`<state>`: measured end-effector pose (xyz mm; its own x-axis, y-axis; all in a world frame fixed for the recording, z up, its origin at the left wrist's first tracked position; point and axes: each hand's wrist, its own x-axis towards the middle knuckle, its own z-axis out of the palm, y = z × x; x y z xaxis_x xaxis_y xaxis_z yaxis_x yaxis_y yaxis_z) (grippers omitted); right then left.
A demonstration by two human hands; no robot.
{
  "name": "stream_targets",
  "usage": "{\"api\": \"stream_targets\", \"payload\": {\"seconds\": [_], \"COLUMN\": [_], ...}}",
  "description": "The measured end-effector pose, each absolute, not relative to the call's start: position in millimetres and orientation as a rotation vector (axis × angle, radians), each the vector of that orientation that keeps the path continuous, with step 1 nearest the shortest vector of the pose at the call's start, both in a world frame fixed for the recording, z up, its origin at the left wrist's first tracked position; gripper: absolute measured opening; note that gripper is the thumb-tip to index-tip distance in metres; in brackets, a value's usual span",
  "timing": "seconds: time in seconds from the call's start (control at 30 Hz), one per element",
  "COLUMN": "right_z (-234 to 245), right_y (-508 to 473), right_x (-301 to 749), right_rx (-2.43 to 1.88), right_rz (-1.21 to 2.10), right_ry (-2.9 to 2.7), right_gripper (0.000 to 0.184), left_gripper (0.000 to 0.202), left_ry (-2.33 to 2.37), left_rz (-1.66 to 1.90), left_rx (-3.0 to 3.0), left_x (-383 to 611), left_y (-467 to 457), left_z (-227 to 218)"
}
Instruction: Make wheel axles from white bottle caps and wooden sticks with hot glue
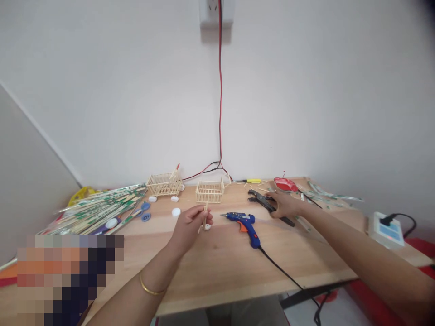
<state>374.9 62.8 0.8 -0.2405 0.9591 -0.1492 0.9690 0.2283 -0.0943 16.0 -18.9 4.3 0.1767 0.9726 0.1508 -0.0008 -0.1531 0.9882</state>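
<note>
My left hand (195, 222) is closed, pinching a short wooden stick (205, 213) upright between thumb and fingers. A white round piece (208, 227) shows just behind those fingers. Farther right, my right hand (283, 203) is wrapped round black-handled pliers (263, 199) on the table, its fingers partly hidden. Between my hands lies a blue glue gun (243, 219) with an orange trigger, its nozzle pointing left. Beyond my left hand stands a small cart frame of thin sticks (209, 192). Left of it is another stick cart (165, 184) with white wheels.
Bundles of wrapped wooden sticks (102, 210) and blue-handled scissors (145, 212) lie left. A white disc (176, 212) is on the wooden table (210, 271). At the back are a yellow-handled tool (253, 180) and red dish (285, 184). A power box (387, 231) sits right. A cable (282, 269) crosses the front edge.
</note>
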Motion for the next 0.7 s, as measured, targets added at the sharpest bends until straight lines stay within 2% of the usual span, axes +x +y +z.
{"api": "stream_targets", "payload": {"seconds": [0.17, 0.37, 0.43, 0.57, 0.7], "right_z": [4.5, 27.2, 37.4, 53.4, 56.8], "right_y": [49.5, 6.6, -12.7, -46.7, -61.9], "right_x": [377.4, 365.4, 342.0, 281.3, 239.1], "right_rx": [1.977, 2.254, 2.319, 2.014, 1.833], "right_rz": [-0.294, -0.691, -0.621, -0.423, -0.405], "right_ry": [2.559, 2.926, 2.987, 3.067, 3.122], "right_gripper": [0.070, 0.045, 0.044, 0.045, 0.046], "left_gripper": [0.024, 0.021, 0.021, 0.019, 0.017], "left_ry": [1.077, 1.129, 1.119, 1.141, 1.140], "left_rz": [1.199, 1.333, 1.383, 1.445, 1.484], "left_rx": [1.557, 1.849, 1.921, 2.022, 2.072], "left_x": [12.9, 11.9, 13.6, 17.5, 18.0], "left_y": [-19.1, -25.9, -30.3, -38.7, -42.7], "left_z": [6.2, 11.3, 13.3, 16.0, 17.6]}}
